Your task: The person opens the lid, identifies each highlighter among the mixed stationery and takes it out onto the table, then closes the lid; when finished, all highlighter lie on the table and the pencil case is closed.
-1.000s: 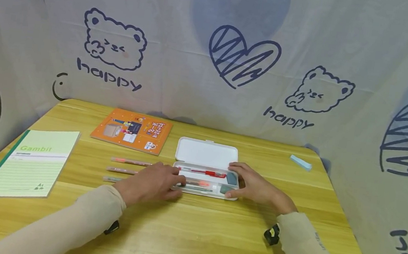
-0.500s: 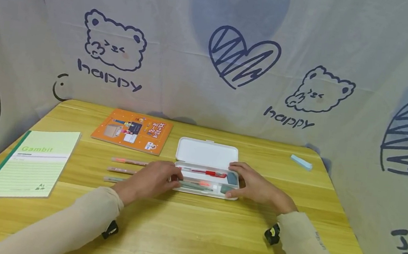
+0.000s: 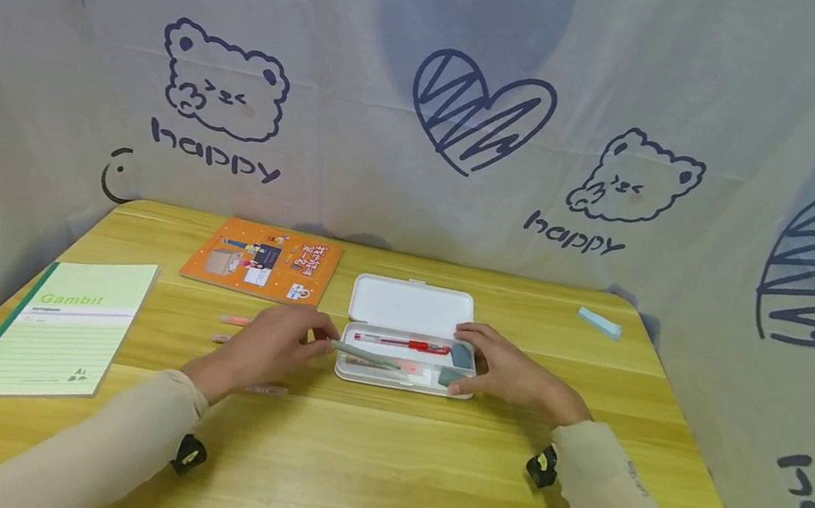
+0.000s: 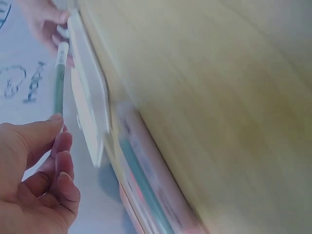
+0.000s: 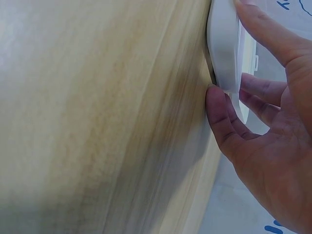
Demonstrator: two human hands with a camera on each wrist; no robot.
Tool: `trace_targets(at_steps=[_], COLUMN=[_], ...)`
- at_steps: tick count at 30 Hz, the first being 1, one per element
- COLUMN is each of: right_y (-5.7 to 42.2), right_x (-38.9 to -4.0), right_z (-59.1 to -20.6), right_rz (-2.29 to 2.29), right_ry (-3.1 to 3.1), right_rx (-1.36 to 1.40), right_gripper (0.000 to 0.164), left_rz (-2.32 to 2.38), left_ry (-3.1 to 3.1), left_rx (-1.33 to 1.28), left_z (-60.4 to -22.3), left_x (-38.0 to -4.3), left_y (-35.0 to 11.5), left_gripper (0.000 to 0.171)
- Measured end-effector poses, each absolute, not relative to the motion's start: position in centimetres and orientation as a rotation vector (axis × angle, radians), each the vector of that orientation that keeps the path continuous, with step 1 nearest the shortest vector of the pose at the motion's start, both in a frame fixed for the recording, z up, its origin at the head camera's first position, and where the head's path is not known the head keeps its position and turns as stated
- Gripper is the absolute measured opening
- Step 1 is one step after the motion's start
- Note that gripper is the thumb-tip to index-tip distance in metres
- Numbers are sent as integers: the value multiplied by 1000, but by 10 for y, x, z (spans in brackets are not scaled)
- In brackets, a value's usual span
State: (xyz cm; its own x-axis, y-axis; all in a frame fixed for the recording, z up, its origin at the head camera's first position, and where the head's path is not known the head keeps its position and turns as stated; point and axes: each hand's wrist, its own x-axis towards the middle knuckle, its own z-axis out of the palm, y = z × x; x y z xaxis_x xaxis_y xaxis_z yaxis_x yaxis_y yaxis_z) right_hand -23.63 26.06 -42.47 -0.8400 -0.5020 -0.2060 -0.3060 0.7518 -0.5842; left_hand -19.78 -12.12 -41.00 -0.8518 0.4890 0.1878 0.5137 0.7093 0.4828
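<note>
A white pencil case [image 3: 412,307] lies with its lid folded back on the wooden table. Thumb and fingers of my left hand [image 3: 272,343] pinch the rear end of a green pen [image 3: 366,356]. This pen slants over the case's left edge, its white-capped end [image 4: 63,51] pointing right. My right hand [image 3: 515,373] grips the right end of the case, thumb at the front and fingers at the back. In the right wrist view, fingertips [image 5: 214,97] press the case's corner. Inside the case are a red pen [image 3: 405,343] and grey-green blocks [image 3: 462,356].
Several pens, one of them a pinkish pen [image 3: 267,389], lie left of the case, partly hidden by my left hand. A green notebook [image 3: 59,332] lies at the far left. Behind are an orange booklet [image 3: 263,261] and, at right, a light blue strip [image 3: 599,323].
My left hand has drawn back left and up, raising the green pen's left end out of the case. One loose pen has shifted toward the front. The right hand holds its place.
</note>
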Motion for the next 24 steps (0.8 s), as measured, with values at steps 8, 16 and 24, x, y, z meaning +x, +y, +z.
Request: trace_targets(at_steps=[8,16,24], right_y=[257,258,257], right_x=[-235,-235,-236], right_z=[-420,-421,-423], right_rz=[-785,-783,-771], right_ry=[2596,2595,2596], right_rx=[-612,-601,-592], right_gripper=[95,97,99], left_rz=[-859,-904,-643], left_ry=[-2879,-2907,-2857], left_rx=[-744,-830,-972], left_z=[-405,-414,-422], left_x=[-182,-166,-162], left_y=[-159,-157,-137], left_gripper=[7,6,4])
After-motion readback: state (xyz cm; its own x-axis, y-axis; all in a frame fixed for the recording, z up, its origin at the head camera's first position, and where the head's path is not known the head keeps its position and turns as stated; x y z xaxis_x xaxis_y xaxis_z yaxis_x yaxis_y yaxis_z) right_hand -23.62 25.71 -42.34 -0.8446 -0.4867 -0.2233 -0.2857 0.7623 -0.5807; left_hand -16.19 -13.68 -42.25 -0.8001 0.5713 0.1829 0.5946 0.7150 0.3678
